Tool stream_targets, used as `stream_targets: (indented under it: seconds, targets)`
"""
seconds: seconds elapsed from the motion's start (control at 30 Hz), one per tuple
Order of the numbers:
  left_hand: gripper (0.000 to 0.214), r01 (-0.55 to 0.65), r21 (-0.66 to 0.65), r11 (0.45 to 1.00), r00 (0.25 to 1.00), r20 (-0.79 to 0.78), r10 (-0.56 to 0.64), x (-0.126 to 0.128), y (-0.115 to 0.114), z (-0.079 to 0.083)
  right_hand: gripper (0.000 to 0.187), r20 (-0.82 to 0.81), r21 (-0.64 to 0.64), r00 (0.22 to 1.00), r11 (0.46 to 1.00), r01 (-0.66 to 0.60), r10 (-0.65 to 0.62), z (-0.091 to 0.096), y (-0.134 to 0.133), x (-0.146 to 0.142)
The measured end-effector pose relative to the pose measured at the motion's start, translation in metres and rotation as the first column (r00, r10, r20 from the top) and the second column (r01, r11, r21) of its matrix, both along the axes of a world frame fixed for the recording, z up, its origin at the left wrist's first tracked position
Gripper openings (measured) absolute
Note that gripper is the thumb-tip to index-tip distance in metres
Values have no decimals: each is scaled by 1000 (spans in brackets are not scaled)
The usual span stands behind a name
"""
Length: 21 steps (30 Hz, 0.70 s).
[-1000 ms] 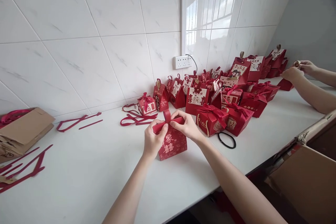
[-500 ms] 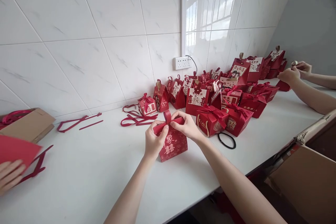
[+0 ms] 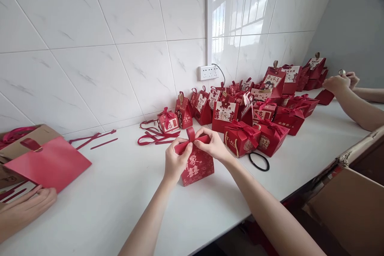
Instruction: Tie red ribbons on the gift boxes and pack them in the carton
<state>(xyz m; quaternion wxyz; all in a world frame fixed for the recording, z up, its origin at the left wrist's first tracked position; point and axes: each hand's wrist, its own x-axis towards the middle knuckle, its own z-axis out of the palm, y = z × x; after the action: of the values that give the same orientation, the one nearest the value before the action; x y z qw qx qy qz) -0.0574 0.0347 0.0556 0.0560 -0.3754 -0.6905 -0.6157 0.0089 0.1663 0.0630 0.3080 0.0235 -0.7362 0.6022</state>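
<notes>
A small red gift box [image 3: 198,168] with gold characters stands on the white counter [image 3: 120,192] in front of me. My left hand [image 3: 175,160] and my right hand [image 3: 213,144] both pinch the red ribbon bow [image 3: 191,135] at the top of the box, fingers closed on the ribbon. A crowd of finished red gift boxes [image 3: 249,108] with bows and tags sits just behind and to the right of it.
Another person's hand [image 3: 28,204] at the far left holds a flat red box blank [image 3: 48,164] beside a brown carton [image 3: 18,148]. A second person's hands [image 3: 340,82] work at the far right. Loose red ribbons [image 3: 153,134], a black hair tie [image 3: 259,161] and a wall socket [image 3: 208,71] are nearby.
My hands have stayed on the bow with small finger shifts. At the left, another person's hand has brought a flat red box blank into view and onto the counter.
</notes>
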Motion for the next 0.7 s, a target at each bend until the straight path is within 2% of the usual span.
stream_targets:
  seconds: [0.17, 0.33, 0.6, 0.7]
  targets:
    - [17, -33, -33, 999, 999, -34, 32, 1, 0, 0, 8, 2, 47, 1000, 998, 30, -30, -1, 1, 0]
    - [17, -49, -27, 998, 998, -43, 48, 3, -1, 1, 9, -1, 31, 1000, 999, 18, -18, -1, 0, 1]
    - [16, 36, 13, 999, 999, 32, -37, 2, 0, -2, 9, 12, 1, 1000, 1000, -1, 1, 1, 0, 2]
    - [16, 22, 9, 1000, 999, 32, -22, 2, -1, -2, 9, 14, 6, 1000, 1000, -5, 5, 1, -1, 2]
